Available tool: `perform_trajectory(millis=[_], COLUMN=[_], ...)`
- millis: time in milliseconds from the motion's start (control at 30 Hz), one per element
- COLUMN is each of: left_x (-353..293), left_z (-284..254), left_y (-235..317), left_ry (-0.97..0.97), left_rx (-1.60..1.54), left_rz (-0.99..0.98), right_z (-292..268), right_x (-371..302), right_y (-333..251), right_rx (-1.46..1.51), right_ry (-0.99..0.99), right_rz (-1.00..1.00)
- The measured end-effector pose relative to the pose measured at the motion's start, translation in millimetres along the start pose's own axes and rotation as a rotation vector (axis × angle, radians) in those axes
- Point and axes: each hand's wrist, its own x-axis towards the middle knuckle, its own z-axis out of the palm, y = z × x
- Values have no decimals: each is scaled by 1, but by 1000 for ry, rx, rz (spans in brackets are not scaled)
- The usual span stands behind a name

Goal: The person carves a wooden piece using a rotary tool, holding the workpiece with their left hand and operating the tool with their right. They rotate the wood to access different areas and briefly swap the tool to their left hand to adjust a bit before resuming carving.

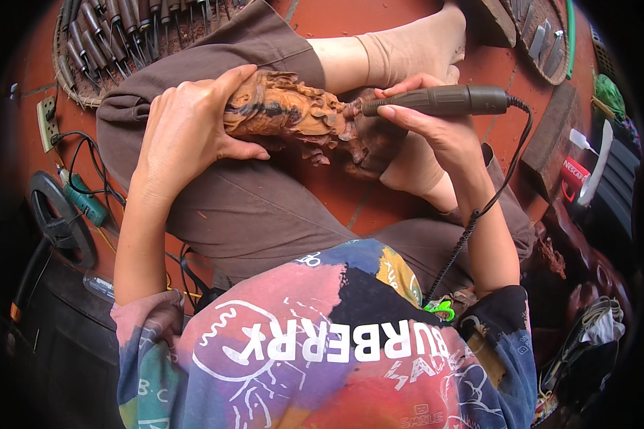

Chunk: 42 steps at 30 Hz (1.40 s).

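Observation:
A carved wooden figure [286,111], orange-brown with dark streaks, lies sideways above my crossed legs. My left hand [193,125] grips its left end, thumb below and fingers over the top. In my right hand [436,121] is a dark rotary carving tool [444,101], held like a pen and pointing left. Its front end meets the right part of the carving, by the darker wood of the base; the bit itself is too small to make out. A coiled black cord [526,136] runs from the tool's back end down past my right forearm.
A round woven tray [71,79] at the upper left holds several wooden-handled chisels. Another tray [551,43] with blades lies at the upper right. Right of my knee are a wood block [551,139] and a red mug [572,175]. A power strip [48,121] and cables lie left.

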Motion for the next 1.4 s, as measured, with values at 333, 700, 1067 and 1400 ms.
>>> perform_trajectory(millis=[333, 700, 1067, 1400], left_x=[3, -5, -3, -3], left_z=[-2, -2, -5, -6], left_y=[2, 13, 14, 16], left_ry=[-91, -80, -107, -118], left_rx=[5, -31, -34, -11], left_rz=[-60, -110, -127, -139], right_z=[6, 70, 82, 83], right_x=[-29, -73, -61, -68], right_y=[11, 60, 85, 82], right_rx=[152, -159, -325, -462], right_ry=[146, 509, 588, 494], right_rz=[-191, -682, -804, -797])
